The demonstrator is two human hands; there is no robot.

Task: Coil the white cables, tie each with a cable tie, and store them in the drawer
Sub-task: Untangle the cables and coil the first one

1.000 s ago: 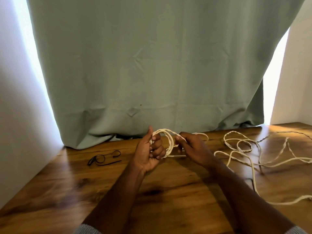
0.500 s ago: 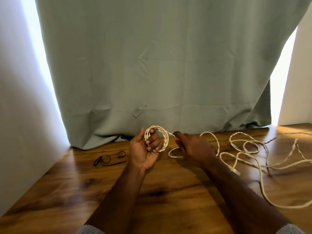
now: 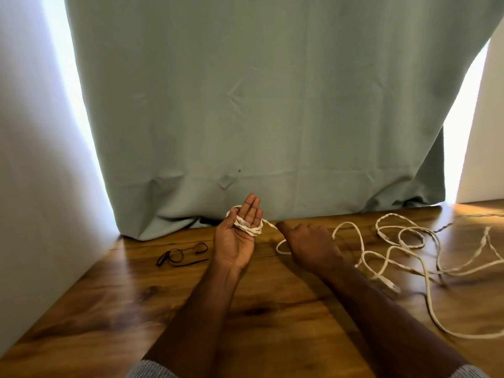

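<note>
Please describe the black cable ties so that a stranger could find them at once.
Look at the wooden table, near the curtain. The black cable ties lie left of the left hand. They are thin, dark loops, unlike the white cables.

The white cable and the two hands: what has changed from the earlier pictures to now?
The left hand has opened: its fingers, curled over the coil before, are now straight, with the coil wound around them. The right hand has drawn down and right, leading the white cable from the coil; its grip is hidden. The loose cable loops, the black cable ties and the curtain stayed as before on the table.
</note>
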